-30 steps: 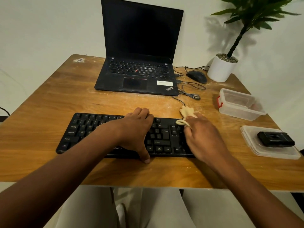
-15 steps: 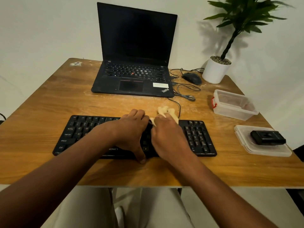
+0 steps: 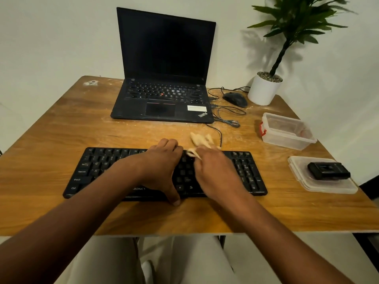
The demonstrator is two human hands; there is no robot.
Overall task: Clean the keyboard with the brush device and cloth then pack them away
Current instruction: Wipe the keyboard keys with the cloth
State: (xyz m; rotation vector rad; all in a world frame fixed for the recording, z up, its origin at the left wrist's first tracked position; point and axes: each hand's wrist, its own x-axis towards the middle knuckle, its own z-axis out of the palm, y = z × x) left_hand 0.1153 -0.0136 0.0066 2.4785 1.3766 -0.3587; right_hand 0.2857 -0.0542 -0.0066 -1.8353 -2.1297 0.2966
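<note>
1. The step in hand looks to be wiping the keys. The keyboard (image 3: 98,171) lies flat near the front edge of the desk (image 3: 51,124), and the right hand (image 3: 215,171) sits over its middle-right keys with the cloth (image 3: 200,141) bunched under and beyond the fingers.
2. Right grip: fingers curled over the cloth, pressing it onto the keys; much of the cloth spills loose past the keyboard's far edge. Gathering that loose end into the palm would probably give a firmer, more even wipe.
3. Left grip: the left hand (image 3: 162,162) lies spread on the keys just beside the right, fingers nearly straight and at the far edge, thumb down at the front edge. It holds nothing; it steadies the board. Keeping it pressed there should stop the keyboard from sliding under each stroke.
4. Wipe along the rows, I judge, rather than across them, so the cloth drags dust out of the gaps.
5. The keys under the left hand and those toward the left end will need that hand shifted to be reached.
6. Mind the cable (image 3: 219,134) running from behind the keyboard; the trailing cloth lies near it and could snag.
7. The brush (image 3: 328,171) rests on a lid (image 3: 301,177) at the right, with the box (image 3: 287,132) behind it, both well apart from the hands and ready for packing.
</note>
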